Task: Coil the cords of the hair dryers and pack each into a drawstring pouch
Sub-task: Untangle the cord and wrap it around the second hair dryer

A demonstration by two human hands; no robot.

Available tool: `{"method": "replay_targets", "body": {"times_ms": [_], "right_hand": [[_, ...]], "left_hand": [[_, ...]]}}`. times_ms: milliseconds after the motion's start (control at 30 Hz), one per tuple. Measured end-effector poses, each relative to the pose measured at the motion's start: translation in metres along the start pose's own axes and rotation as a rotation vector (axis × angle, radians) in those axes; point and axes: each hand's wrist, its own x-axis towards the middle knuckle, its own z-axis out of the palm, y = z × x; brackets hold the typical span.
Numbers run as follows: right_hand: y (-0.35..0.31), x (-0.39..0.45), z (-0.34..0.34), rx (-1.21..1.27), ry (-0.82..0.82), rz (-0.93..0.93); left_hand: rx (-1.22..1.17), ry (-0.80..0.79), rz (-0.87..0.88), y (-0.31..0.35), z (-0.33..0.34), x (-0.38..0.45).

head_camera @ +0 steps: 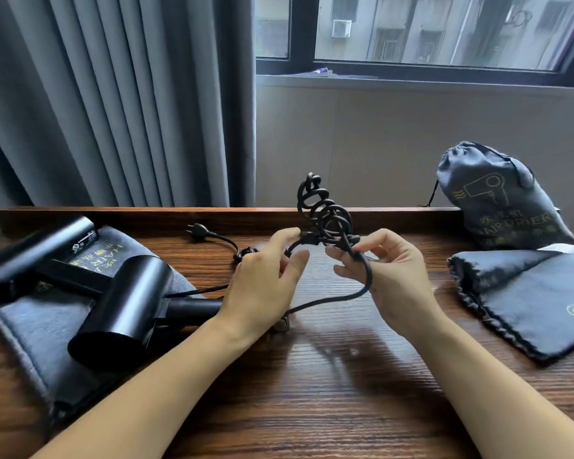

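Cord (pixel 325 220) of a black hair dryer is held up above the middle of the wooden table (pixel 312 392), its springy coils sticking upward between the two hands. Left hand (pixel 262 286) pinches the cord just below the coils with thumb and forefinger, the other fingers loosely curled. Right hand (pixel 385 270) has its fingers curled round a loop of the same cord, which drops from that hand and runs back left toward the near hair dryer (pixel 126 303). That dryer lies on its side at the left, on a flat grey pouch (pixel 40 326) (yellow lettering shows on it). A second hair dryer (pixel 37 250) lies just beyond it, farther left, also on the pouch. A plug (pixel 198 231) rests on the table farther back, left of the hands; which dryer it belongs to I cannot tell. At the far right a filled drawstring pouch (pixel 497 200) stands against the table's raised back edge, and an empty pouch (pixel 527 299) lies flat nearer, just in front of it.
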Motion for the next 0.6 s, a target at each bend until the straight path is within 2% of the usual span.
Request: {"method": "replay_targets", "body": {"times_ms": [133, 267, 400, 600], "right_hand": [[-0.002, -0.003, 0.004, 0.019, -0.066, 0.022], [-0.006, -0.003, 0.000, 0.072, -0.213, 0.024], [-0.005, -0.001, -0.001, -0.053, -0.129, -0.069], [-0.005, -0.002, -0.002, -0.266, -0.148, -0.177]], "left_hand": [[-0.061, 0.044, 0.001, -0.001, -0.007, 0.001], [-0.109, 0.138, 0.053, -0.001, -0.017, 0.003], [-0.045, 0.216, 0.147, 0.008, -0.029, 0.003], [-0.001, 0.132, 0.062, 0.006, -0.030, 0.002]]}}
